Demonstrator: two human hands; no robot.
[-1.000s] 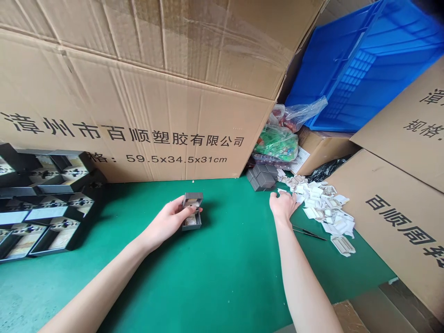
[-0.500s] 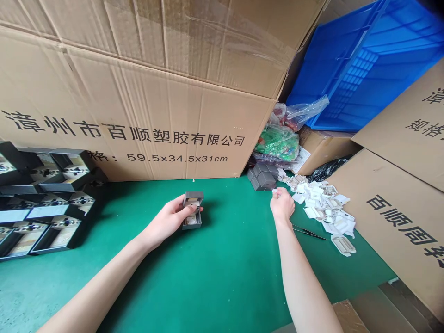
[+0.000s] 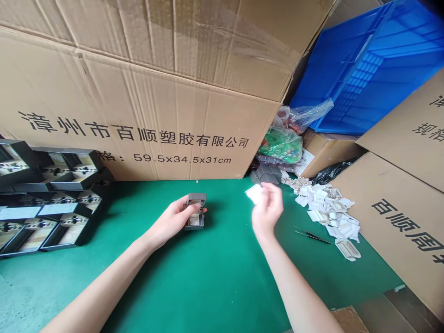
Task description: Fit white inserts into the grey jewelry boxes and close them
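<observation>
My left hand (image 3: 176, 215) grips a small dark grey hinged box (image 3: 196, 197), lid up, its thumb reaching over the inside. Between the fingers of my right hand (image 3: 268, 210) is a white padded insert (image 3: 254, 194), apart from the box and to its right. Farther right lies a heap of similar white inserts (image 3: 321, 199) on the green tabletop (image 3: 208, 286). A pair of tweezers (image 3: 312, 235) rests by the heap, near a single white insert (image 3: 347, 249). Several closed grey boxes (image 3: 265, 174) are stacked behind my right hand.
Rows of open dark boxes (image 3: 69, 210) are piled at the left. A large cardboard carton (image 3: 156, 101) walls off the back. Plastic bags (image 3: 282, 143), a blue crate (image 3: 367, 69) and another carton (image 3: 398, 199) line the right side.
My right hand has moved left, away from the heap, with the white insert now plainly visible in its fingers. My left hand still holds the open box in nearly the same place.
</observation>
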